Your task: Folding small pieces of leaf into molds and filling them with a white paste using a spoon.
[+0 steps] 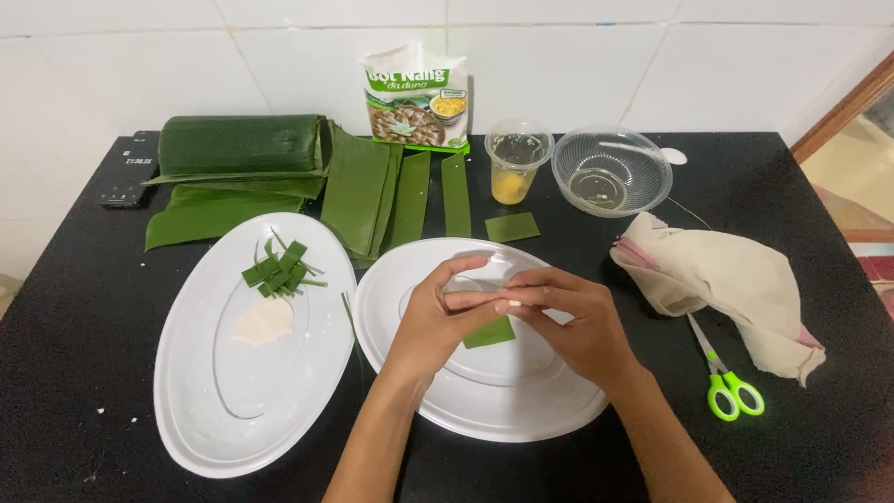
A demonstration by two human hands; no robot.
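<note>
Two white oval plates (200,373) and (507,410) side by side on black table (74,326). Folded banana leaves (242,144) and cut strips (428,191) behind; beige cloth (722,279) at right, green-handled scissors (731,382) just beside. Left hand (433,321) and right hand (573,321) above right plate, fingertips pinched together on small white dough piece (484,279). Green leaf square (491,333) directly beneath hands, on plate.

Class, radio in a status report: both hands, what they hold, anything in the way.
Left hand and right hand together pinch white dough over round plate. Green leaf piece lies under them. Nothing in the way.
</note>
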